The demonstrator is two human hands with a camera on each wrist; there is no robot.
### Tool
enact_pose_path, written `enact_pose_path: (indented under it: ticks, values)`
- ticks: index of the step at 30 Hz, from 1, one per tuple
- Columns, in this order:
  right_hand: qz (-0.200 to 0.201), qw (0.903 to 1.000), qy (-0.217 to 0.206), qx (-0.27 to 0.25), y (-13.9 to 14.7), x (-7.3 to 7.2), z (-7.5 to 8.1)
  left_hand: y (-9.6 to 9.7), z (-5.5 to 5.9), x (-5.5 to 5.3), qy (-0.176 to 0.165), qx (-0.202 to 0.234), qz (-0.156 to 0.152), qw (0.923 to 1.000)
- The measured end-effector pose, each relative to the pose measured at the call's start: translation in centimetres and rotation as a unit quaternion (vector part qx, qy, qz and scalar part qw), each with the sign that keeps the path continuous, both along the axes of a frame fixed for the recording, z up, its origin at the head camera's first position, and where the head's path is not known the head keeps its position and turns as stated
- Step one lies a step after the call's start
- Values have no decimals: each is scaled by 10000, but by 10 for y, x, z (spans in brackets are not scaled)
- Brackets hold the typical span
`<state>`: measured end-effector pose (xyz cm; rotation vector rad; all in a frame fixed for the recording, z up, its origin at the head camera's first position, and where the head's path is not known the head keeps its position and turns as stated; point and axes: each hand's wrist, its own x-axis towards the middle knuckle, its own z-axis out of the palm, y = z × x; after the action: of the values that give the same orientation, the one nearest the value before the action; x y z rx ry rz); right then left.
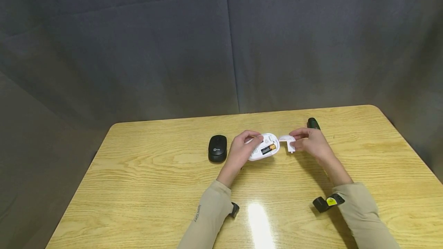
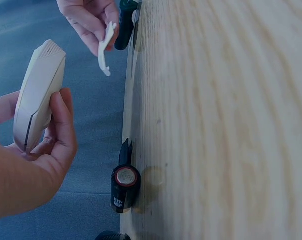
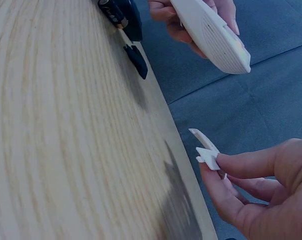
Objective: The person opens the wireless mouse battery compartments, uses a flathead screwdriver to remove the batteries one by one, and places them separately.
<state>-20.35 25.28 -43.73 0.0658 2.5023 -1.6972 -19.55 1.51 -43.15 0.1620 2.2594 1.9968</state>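
Observation:
My left hand [image 1: 240,147] grips a white computer mouse [image 1: 267,140], its underside facing up. In the mouse's uncovered compartment lies a black and orange battery [image 1: 268,149]. To the right, my right hand [image 1: 313,143] pinches a thin white battery cover [image 1: 290,141] between thumb and fingers. Cover and mouse are close together but apart in the wrist views. The left wrist view shows the mouse [image 2: 40,95] edge-on, held above table level. In the right wrist view the small tab of the cover [image 3: 208,156] sticks out past the fingertips.
A black mouse [image 1: 217,149] stands on the wooden table [image 1: 155,187] to the left. A dark green handle-like object [image 1: 313,123] lies behind my right hand. Near my left hand are a black cylinder [image 2: 124,187], resembling a battery, and a dark pointed piece [image 3: 135,60].

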Motion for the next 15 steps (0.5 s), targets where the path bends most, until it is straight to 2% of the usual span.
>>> enact_pose_path:
  ticks: [15]
  values:
    - [417, 9945, -40, 960, -1, 1, -7, -1, -1, 0, -3, -4, 31, 10000]
